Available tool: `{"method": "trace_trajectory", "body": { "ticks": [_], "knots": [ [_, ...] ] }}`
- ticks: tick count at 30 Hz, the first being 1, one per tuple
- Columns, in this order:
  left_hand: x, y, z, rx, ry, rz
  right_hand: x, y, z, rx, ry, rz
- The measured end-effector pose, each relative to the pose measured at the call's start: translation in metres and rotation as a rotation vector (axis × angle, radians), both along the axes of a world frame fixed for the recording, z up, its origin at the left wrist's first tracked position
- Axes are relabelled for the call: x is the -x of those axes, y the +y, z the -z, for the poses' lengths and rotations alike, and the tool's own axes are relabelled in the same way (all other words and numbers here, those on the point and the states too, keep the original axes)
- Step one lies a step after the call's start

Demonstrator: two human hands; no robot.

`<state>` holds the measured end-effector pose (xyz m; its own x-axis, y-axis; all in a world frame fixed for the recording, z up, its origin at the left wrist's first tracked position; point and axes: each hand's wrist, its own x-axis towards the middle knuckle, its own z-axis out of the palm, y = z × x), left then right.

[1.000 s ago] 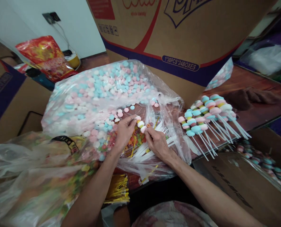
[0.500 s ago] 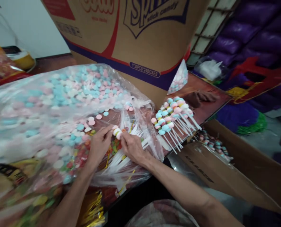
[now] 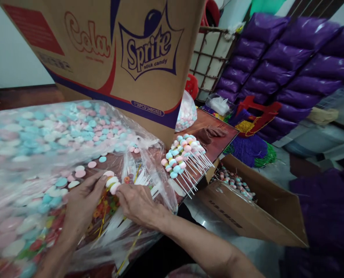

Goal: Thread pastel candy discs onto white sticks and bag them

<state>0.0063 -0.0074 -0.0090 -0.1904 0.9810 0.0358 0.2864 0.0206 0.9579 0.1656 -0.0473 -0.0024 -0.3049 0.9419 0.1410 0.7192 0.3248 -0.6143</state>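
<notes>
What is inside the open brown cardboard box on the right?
This box holds small round candies in pink, blue and dark colours; whatever lies under them is covered.

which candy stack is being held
The pink and white candy disc stack between left hand and right hand; multicoloured candy stacks on white sticks lie untouched.

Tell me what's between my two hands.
In the head view, a short stack of pink and white candies sits between your left hand and right hand.

Two hands (image 3: 139, 204), two cartons (image 3: 93, 73)
</notes>
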Motion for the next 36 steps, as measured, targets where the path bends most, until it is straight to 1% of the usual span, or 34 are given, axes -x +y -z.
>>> {"method": "trace_trajectory", "body": {
  "ticks": [3,5,7,10,12,14,16,18,20,22,24,26,30,33,36],
  "knots": [
    [-0.002,0.001,-0.004,0.028,-0.064,0.021,-0.015,-0.009,-0.010,-0.038,-0.037,-0.012],
    [-0.006,0.001,-0.005,0.045,-0.099,0.071,-0.027,-0.017,-0.011,-0.042,-0.030,0.007],
    [-0.013,-0.001,-0.006,0.067,-0.128,0.157,-0.039,-0.026,-0.009,-0.059,0.006,0.046],
    [-0.023,-0.006,-0.009,0.103,-0.129,0.317,-0.059,-0.037,-0.003,-0.128,0.106,0.125],
    [-0.029,-0.010,-0.012,0.149,-0.125,0.387,-0.075,-0.042,0.000,-0.170,0.154,0.190],
    [-0.032,-0.014,-0.015,0.194,-0.137,0.402,-0.095,-0.045,0.002,-0.208,0.172,0.273],
    [-0.033,-0.016,-0.016,0.209,-0.152,0.383,-0.115,-0.044,0.003,-0.243,0.140,0.372],
    [-0.032,-0.018,-0.016,0.189,-0.137,0.374,-0.133,-0.039,0.004,-0.268,0.043,0.484],
    [-0.029,-0.019,-0.015,0.151,-0.082,0.383,-0.145,-0.033,0.004,-0.266,-0.085,0.578],
    [-0.024,-0.020,-0.012,0.103,-0.010,0.384,-0.151,-0.026,0.004,-0.228,-0.209,0.600],
    [-0.016,-0.021,-0.005,0.060,0.049,0.367,-0.151,-0.021,0.004,-0.180,-0.294,0.580],
    [-0.007,-0.020,0.004,0.038,0.094,0.354,-0.147,-0.019,0.002,-0.149,-0.337,0.569],
    [0.009,-0.019,0.022,0.003,0.212,0.348,-0.141,-0.019,-0.003,-0.117,-0.360,0.594],
    [0.012,-0.021,0.028,-0.058,0.315,0.352,-0.143,-0.028,-0.008,-0.140,-0.339,0.648],
    [0.009,-0.025,0.026,-0.131,0.394,0.382,-0.148,-0.045,-0.012,-0.254,-0.283,0.721]
  ]
}}
